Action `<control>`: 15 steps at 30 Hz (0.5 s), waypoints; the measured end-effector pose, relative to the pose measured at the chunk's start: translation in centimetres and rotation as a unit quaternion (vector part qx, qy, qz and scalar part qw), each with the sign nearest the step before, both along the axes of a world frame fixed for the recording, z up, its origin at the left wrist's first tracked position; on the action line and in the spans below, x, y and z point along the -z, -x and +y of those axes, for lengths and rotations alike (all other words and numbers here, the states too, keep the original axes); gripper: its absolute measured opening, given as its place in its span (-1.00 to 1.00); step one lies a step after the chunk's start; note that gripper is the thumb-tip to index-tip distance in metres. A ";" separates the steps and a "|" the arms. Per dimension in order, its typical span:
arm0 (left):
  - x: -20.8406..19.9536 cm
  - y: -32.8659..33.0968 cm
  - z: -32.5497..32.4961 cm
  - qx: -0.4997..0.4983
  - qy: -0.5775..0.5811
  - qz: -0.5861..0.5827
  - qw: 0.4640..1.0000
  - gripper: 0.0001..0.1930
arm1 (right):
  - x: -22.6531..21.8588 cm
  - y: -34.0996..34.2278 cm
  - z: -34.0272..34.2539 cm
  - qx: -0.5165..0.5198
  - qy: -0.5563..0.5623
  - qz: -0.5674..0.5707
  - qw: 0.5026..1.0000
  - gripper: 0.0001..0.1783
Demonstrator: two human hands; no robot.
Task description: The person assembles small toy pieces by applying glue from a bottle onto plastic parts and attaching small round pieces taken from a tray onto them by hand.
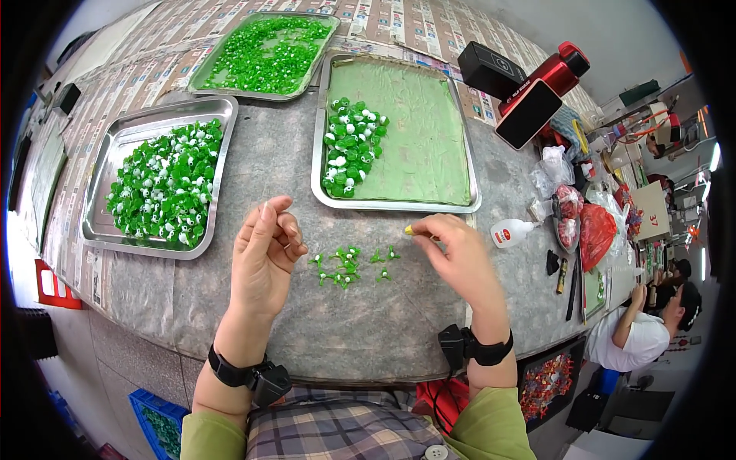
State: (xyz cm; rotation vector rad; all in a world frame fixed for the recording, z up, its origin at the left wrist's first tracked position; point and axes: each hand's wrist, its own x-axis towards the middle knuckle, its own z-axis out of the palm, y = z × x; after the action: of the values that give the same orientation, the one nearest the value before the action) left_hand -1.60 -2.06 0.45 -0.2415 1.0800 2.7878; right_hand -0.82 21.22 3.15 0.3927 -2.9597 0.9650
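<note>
My left hand (pixel 264 257) is raised over the grey table cover, its fingers curled in and the thumb against the forefinger; anything between them is hidden. To the right, my right hand (pixel 458 253) points inward with bent fingers, and a small yellow piece (pixel 409 229) shows at its fingertips. Between the hands lies a cluster of small green branching pieces (pixel 343 268) with white dots, a few of them set apart on the right (pixel 383 274). Beyond my right hand, a metal tray (pixel 399 205) with a light green lining holds green and white beads (pixel 351 146) along its left side.
At left, a steel tray (pixel 96 192) holds a heap of green and white pieces; another tray (pixel 307 86) of green pieces stands behind. On the right are a white bottle (pixel 510 232), a phone (pixel 529 113), a red flask (pixel 556 73), a black box (pixel 491 67) and bags (pixel 596 236). A person (pixel 636 337) sits far right.
</note>
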 end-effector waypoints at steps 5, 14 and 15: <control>0.5 -0.4 0.5 0.031 0.022 0.006 0.999 -0.75 | 2.4 -0.1 -0.1 -0.004 -0.004 -0.073 0.997 -0.86; 0.1 -1.4 1.6 0.165 0.177 0.033 0.970 -0.81 | 1.7 -0.4 -1.2 -0.035 0.021 0.001 0.999 -0.84; 0.3 -1.4 1.7 0.203 0.183 0.033 0.961 -0.77 | 0.7 -0.6 -1.8 -0.038 0.063 0.024 0.997 -0.84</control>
State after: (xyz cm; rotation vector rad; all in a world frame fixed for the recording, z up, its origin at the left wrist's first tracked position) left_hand -0.24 -0.31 0.17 0.0380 1.4681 2.2385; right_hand -0.25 19.45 2.45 0.5208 -2.8410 1.1246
